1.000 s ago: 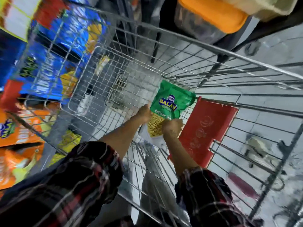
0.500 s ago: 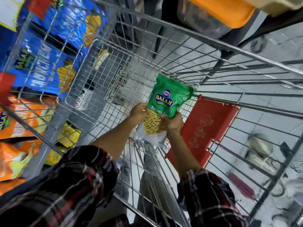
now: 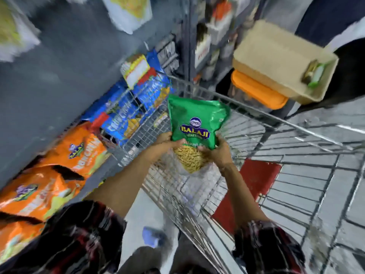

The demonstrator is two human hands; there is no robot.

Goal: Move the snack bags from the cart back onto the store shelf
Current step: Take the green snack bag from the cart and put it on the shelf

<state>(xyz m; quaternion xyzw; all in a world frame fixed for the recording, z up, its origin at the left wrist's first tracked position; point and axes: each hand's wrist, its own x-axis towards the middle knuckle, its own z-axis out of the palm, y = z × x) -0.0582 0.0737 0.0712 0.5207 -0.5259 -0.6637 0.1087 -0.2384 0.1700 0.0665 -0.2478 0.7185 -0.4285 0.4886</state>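
Both hands are on it: the green foil snack bag (image 3: pixel 197 119) with the blue-and-gold Balaji logo and a clear window of yellow sev sticks sits at the centre of the frame, held upright above the silver wire shopping cart (image 3: pixel 276 155). The left hand (image 3: pixel 167 142) clamps the bag's lower left edge, fingers curled onto the front; the right hand (image 3: pixel 217 153) grips the lower right corner, thumb pressed on the clear window.

Into the cart now: its basket fills the right and lower middle of the frame, and the only thing showing inside is the flat red plastic flap (image 3: pixel 250 190) lying against the wire at lower right. The bag's top corner rises past the cart's far rim, with bare mesh to its right.

Left of the frame, the grey metal store shelf (image 3: pixel 49 82) carries orange snack bags (image 3: pixel 65 165) at lower left and blue snack bags (image 3: pixel 126 115) further up, packed tight against the cart's left wall. At upper right, a tan open box (image 3: pixel 276 56) rests on an orange-lidded container (image 3: pixel 258 91), just past the cart's rim. Plaid sleeves (image 3: pixel 83 238) frame the bottom edge.
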